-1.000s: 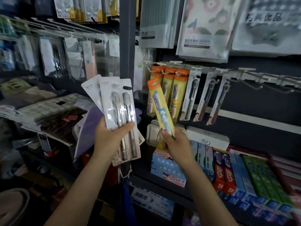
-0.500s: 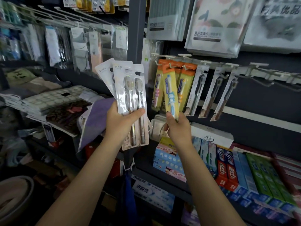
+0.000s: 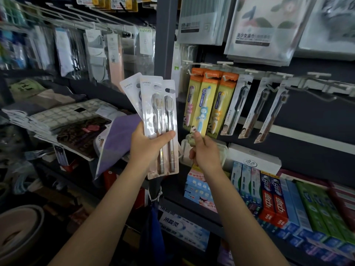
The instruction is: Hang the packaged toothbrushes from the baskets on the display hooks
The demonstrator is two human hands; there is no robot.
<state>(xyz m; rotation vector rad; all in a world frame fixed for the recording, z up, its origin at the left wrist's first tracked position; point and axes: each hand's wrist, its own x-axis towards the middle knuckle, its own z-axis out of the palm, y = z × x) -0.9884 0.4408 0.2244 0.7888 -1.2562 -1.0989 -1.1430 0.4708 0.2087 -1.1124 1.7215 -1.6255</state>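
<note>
Currently my right hand [image 3: 204,154] pinches the bottom of the yellow kids' toothbrush pack [image 3: 203,104], its top up at the left hook [image 3: 194,72] among the orange-topped packs. Left hand [image 3: 148,144] clamps the white two-brush packs [image 3: 159,120]. I'd keep the card square to the hook until the slot seats, then let go.

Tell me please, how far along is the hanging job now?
Done: orange children's packs and dark packs hang on hooks. In hand: the right hand holds the blue children's pack at its hook. Left: the white twin packs in the left hand; baskets are out of view.
</note>
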